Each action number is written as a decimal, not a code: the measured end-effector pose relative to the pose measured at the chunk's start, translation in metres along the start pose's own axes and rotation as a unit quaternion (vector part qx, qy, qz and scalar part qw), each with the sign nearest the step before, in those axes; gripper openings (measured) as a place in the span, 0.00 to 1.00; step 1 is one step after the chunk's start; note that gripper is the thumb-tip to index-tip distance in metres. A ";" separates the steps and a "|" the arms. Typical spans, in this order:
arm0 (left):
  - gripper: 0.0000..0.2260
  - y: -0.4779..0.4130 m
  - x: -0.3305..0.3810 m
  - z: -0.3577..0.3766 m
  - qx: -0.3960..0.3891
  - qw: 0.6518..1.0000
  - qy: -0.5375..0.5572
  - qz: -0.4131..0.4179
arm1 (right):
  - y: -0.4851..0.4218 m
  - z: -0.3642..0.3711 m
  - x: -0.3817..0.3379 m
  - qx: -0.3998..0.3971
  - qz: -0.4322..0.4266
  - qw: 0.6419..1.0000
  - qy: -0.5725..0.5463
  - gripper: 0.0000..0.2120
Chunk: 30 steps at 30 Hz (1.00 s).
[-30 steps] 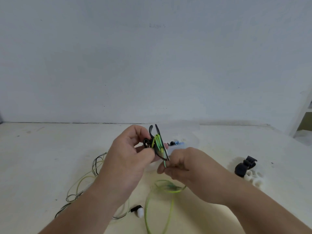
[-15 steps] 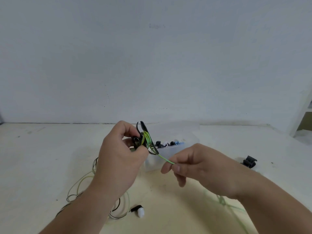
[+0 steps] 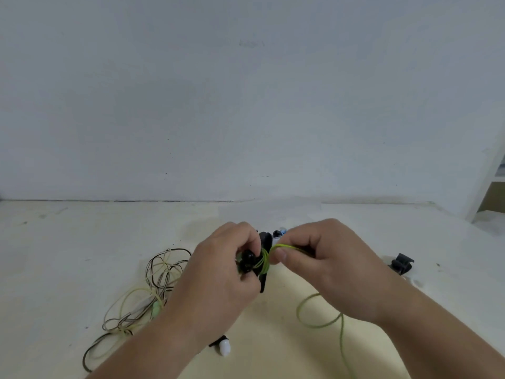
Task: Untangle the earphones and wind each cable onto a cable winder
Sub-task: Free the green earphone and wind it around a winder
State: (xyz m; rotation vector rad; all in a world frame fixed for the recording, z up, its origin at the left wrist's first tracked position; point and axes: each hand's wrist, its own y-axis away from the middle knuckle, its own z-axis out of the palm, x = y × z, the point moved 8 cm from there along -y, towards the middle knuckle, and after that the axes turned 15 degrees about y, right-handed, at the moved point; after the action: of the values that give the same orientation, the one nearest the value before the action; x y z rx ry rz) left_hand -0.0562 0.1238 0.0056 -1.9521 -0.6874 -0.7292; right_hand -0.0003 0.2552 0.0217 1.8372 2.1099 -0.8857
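Observation:
My left hand point(image 3: 221, 272) grips a black cable winder point(image 3: 263, 258) with green turns wound around its middle and black earbuds tucked against it. My right hand point(image 3: 322, 258) pinches the green earphone cable point(image 3: 319, 321) right beside the winder; the slack loops down over the table and runs off the bottom edge. A tangle of pale yellow and black cables point(image 3: 147, 294) lies on the table to the left. One white-tipped earbud point(image 3: 224, 347) rests near my left forearm.
A clear plastic box point(image 3: 278, 233) with small parts sits just behind my hands, mostly hidden. Another black winder point(image 3: 401, 263) lies at the right beside white pieces. A white wall closes the table's far edge; a white shelf frame point(image 3: 489, 170) stands at far right.
My right hand has come back from the stretched-out position to the winder, bringing the green cable around it. The left hand and winder dropped slightly and turned.

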 end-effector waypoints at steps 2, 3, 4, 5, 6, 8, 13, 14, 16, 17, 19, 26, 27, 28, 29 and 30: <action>0.17 0.000 0.001 0.001 -0.011 1.000 0.010 -0.002 | 0.000 -0.005 0.000 0.040 0.001 0.999 0.018 0.12; 0.17 0.000 0.002 0.001 -0.018 1.000 0.015 -0.002 | 0.000 -0.008 0.001 0.063 0.006 0.998 0.025 0.12; 0.16 0.000 0.002 0.002 -0.029 0.999 0.019 -0.002 | 0.001 -0.012 0.003 0.084 0.016 0.996 0.029 0.11; 0.16 0.001 0.004 0.004 -0.040 0.999 0.029 -0.003 | 0.001 -0.015 0.006 0.103 0.029 0.994 0.027 0.09; 0.15 0.002 0.005 0.006 -0.051 0.998 0.047 -0.009 | 0.001 -0.017 0.009 0.118 0.040 0.992 0.022 0.08; 0.12 0.004 0.003 0.010 -0.070 0.991 0.112 -0.033 | 0.000 -0.019 0.014 0.133 0.056 0.989 0.007 0.07; 0.09 0.000 0.001 0.015 -0.078 0.956 0.275 -0.073 | -0.003 -0.022 0.022 0.123 0.083 0.988 -0.048 0.07; 0.09 -0.001 0.003 0.013 -0.069 0.954 0.285 -0.071 | -0.004 -0.019 0.024 0.107 0.091 0.989 -0.050 0.08; 0.09 -0.004 0.006 0.008 -0.045 0.950 0.301 -0.066 | -0.005 -0.009 0.027 0.061 0.096 0.993 -0.039 0.11; 0.10 -0.004 0.006 0.005 -0.031 0.948 0.310 -0.069 | -0.006 -0.002 0.027 0.032 0.092 0.995 -0.028 0.13; 0.10 -0.005 0.002 0.000 0.000 0.944 0.320 -0.077 | -0.008 0.013 0.026 -0.027 0.080 0.996 -0.016 0.14; 0.13 -0.004 -0.014 -0.019 0.094 0.960 0.244 -0.105 | -0.003 0.036 0.010 -0.132 0.024 0.990 -0.031 0.13; 0.14 -0.004 -0.014 -0.020 0.097 0.962 0.230 -0.107 | -0.002 0.035 0.007 -0.134 0.018 0.990 -0.041 0.13; 0.14 -0.004 -0.013 -0.021 0.098 0.965 0.221 -0.107 | -0.002 0.034 0.005 -0.137 0.012 0.989 -0.048 0.13; 0.14 -0.004 -0.012 -0.020 0.096 0.966 0.214 -0.105 | -0.001 0.034 0.003 -0.142 0.007 0.989 -0.049 0.13; 0.13 -0.004 -0.010 -0.020 0.094 0.968 0.208 -0.100 | 0.000 0.034 0.002 -0.147 0.004 0.988 -0.047 0.13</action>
State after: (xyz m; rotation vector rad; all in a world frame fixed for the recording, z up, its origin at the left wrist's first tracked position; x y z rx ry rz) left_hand -0.0700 0.1061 0.0084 -1.5050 -0.6701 -1.1165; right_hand -0.0085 0.2374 -0.0064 1.6213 2.0476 -0.6069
